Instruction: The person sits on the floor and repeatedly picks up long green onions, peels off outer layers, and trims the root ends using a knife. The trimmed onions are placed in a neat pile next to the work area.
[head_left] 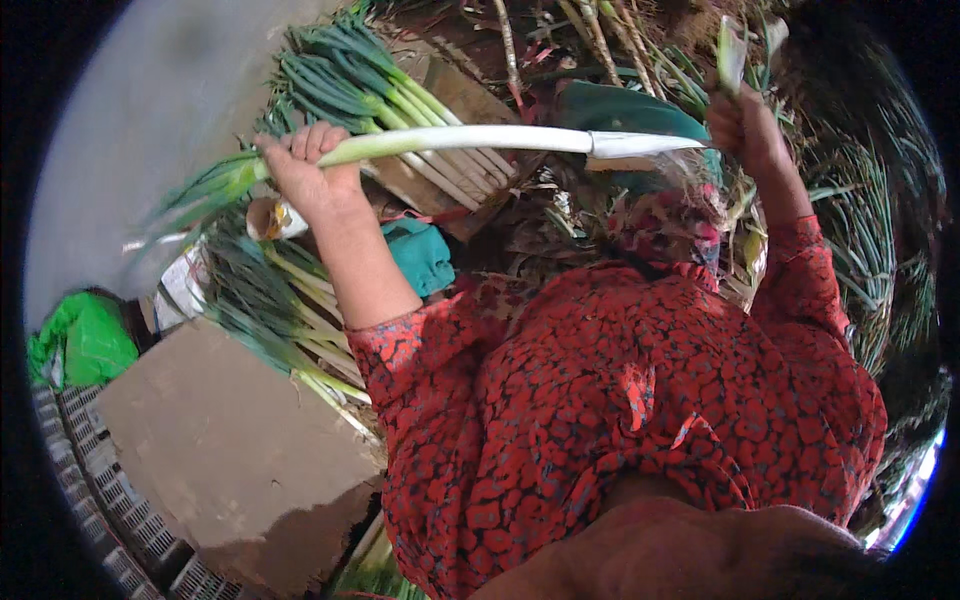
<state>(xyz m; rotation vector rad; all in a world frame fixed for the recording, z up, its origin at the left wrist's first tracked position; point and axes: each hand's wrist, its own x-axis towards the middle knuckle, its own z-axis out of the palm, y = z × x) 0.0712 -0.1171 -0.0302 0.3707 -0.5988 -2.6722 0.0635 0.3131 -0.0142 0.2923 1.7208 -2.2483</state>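
Leek (480,139) spans 12 o'clock of the view, near level, white end toward 2. Left grip (315,170), at 10 o'clock, clenches its green part. Right grip (742,125), at 2, grasps a leaf strip (732,58); cannot tell if it touches the leek's tip. 1 bundle (400,98) at 11, 1 pile (262,300) at 9, brown board (240,430) at 8.

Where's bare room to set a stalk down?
Free: the flat brown board, between the grey slatted plastic crate, bright green plastic bag and lower green-and-white leek bundle. Also the smooth grey surface at upper left, bordered by the upper dark-leaved leek bundle. Crowded: under the white-and-green leek in the left hand; the right side, heaped with green stalks.
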